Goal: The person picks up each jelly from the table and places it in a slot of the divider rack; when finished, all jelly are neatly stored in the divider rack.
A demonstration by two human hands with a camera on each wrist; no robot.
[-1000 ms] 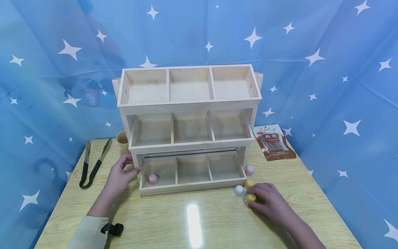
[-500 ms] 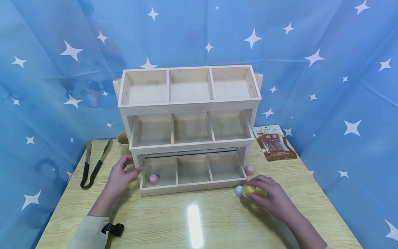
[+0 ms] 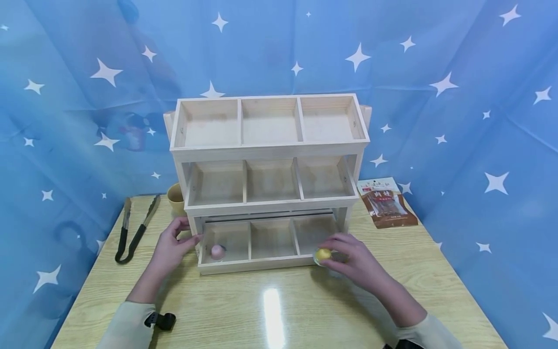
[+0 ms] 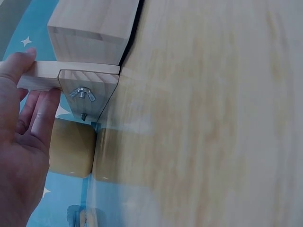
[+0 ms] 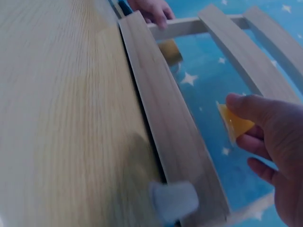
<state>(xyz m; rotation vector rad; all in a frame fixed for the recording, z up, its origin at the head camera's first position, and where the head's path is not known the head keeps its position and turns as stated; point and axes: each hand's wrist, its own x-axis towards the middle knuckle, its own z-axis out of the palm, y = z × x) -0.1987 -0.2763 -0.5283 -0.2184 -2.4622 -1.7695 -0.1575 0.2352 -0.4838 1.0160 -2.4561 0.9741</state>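
A three-tier wooden rack (image 3: 269,150) stands at the middle of the table, each tier split into three compartments. My left hand (image 3: 171,248) holds its left side post, thumb on one side and fingers on the other, as the left wrist view shows. My right hand (image 3: 355,261) pinches a yellow jelly cup (image 3: 323,254) between thumb and fingers, at the front right corner of the bottom tier. A pink jelly cup (image 3: 218,251) sits in the bottom left compartment. On the table by the rack's front is a white jelly cup (image 5: 176,201), mostly hidden by my right hand in the head view.
Black-handled tongs (image 3: 132,232) lie at the left of the table. Behind the rack's left side stands a tan cup (image 3: 176,198). A brown and white food packet (image 3: 387,203) lies back right. A blue starry curtain (image 3: 279,43) hangs behind.
My right hand has picked up the yellow jelly cup from the table beside the rack and carried it left to the bottom tier's front right corner. My left hand stays on the post.
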